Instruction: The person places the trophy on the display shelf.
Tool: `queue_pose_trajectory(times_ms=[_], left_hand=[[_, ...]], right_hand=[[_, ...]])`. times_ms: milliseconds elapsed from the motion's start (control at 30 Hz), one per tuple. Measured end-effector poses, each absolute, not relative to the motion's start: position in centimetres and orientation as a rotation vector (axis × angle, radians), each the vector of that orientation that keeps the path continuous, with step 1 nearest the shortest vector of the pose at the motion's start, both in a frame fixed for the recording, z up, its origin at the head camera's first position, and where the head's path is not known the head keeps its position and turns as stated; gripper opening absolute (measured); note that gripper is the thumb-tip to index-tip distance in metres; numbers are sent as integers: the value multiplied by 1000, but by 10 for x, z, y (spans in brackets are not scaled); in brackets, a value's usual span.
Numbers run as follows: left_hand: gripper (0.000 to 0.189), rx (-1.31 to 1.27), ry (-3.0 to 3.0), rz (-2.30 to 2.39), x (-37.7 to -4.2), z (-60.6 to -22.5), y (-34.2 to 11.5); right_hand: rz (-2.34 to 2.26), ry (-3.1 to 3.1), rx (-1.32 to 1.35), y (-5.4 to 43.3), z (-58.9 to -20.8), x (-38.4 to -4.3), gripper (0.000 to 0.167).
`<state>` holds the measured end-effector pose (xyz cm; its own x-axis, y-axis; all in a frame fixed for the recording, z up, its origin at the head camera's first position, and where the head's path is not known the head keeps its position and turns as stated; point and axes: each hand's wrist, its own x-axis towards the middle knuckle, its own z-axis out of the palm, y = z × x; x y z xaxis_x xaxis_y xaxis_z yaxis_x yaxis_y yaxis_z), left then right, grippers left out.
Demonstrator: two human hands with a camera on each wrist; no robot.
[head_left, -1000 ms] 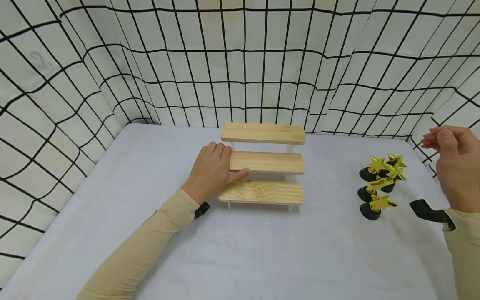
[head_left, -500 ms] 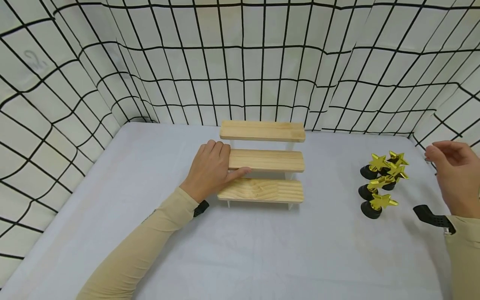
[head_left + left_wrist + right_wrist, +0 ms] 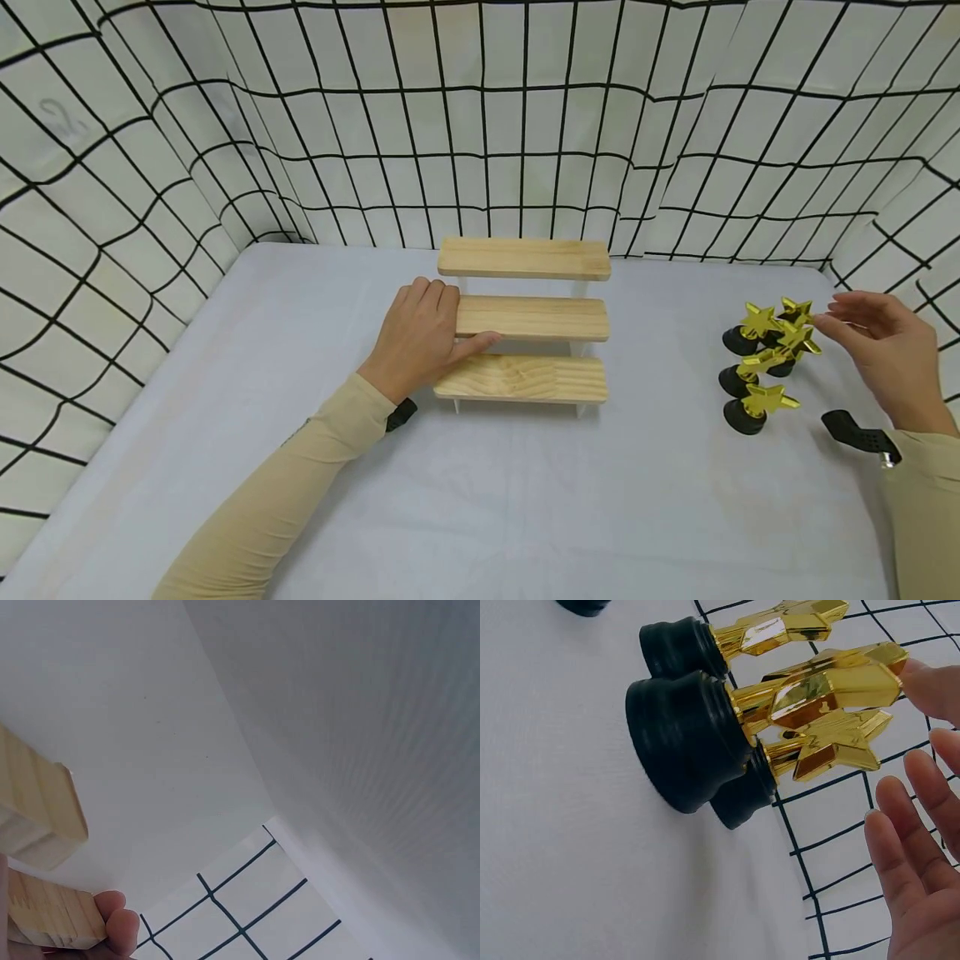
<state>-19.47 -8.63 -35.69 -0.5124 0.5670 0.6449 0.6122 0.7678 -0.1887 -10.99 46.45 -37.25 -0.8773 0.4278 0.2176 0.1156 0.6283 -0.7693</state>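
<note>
A three-tier display stand (image 3: 536, 318) with pale wooden shelves stands mid-table. My left hand (image 3: 416, 337) grips the left end of its middle shelf, thumb along the front edge. In the left wrist view, fingertips (image 3: 121, 930) curl round a shelf end (image 3: 56, 911). At the right, several gold star trophies (image 3: 763, 401) on black round bases stand close together. My right hand (image 3: 885, 354) is beside the rear ones, fingers spread and holding nothing. In the right wrist view, a digit's tip lies at the star of the nearest trophy (image 3: 686, 742); whether it touches, I cannot tell.
A white cloth (image 3: 525, 500) covers the table. Black wire grid panels (image 3: 487, 125) backed in white rise along the back and both sides, with the right panel close behind my right hand. Black wrist devices (image 3: 855, 432) show at both cuffs.
My right hand has moved left and down from the right side to the rear trophies, its fingers loosening apart. The left hand keeps its hold on the stand. The head view has tilted slightly.
</note>
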Motion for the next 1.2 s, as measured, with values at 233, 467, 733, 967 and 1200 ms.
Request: queue_pose_trajectory(times_ms=[233,467,733,967,1200], left_hand=[[85,-863,-2251,-88,-195,-357,-86],[97,-846,-2234,-105,-194,-358,-87],[96,-859,-2288,-107,-195,-357,-85],[95,-873,-2308,-135,-195,-356,-86],[95,-872,-2312,-123,-194,-356,-87]], right_hand=[[1138,-2489,-421,468,-380,-113,33],[1161,-2535,-414,469,-384,-117,30],[1122,-2648,-444,474,-395,-118,47],[1012,-2799,-393,479,-400,-121,65],[928,-2850,-431,481,-403,-124,61]])
